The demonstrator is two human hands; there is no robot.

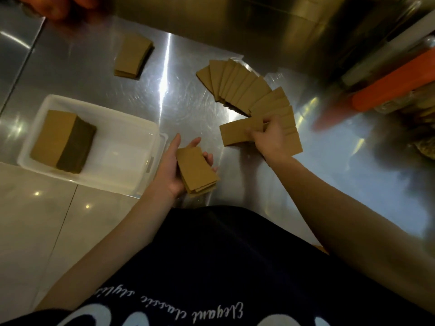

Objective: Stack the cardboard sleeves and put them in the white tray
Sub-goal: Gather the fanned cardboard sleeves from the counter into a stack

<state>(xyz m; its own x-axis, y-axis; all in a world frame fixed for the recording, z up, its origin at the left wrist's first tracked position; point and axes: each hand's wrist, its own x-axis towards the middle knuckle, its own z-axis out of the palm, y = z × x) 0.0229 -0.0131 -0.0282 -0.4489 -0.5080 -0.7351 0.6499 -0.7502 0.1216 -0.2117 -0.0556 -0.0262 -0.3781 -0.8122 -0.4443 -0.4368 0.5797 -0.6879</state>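
My left hand (173,165) holds a small stack of brown cardboard sleeves (197,171) palm up, just right of the white tray (122,147). A thick stack of sleeves (58,140) lies in the tray's left half. My right hand (270,140) pinches one flat sleeve (235,135) at the near end of a fanned row of sleeves (242,88) spread on the steel table. Another small stack (134,58) lies at the back, behind the tray.
The steel table (164,95) ends at the left, with pale floor tiles (35,208) below. An orange lid and blurred containers (388,88) stand at the right. Another person's hand (61,5) shows at the top left.
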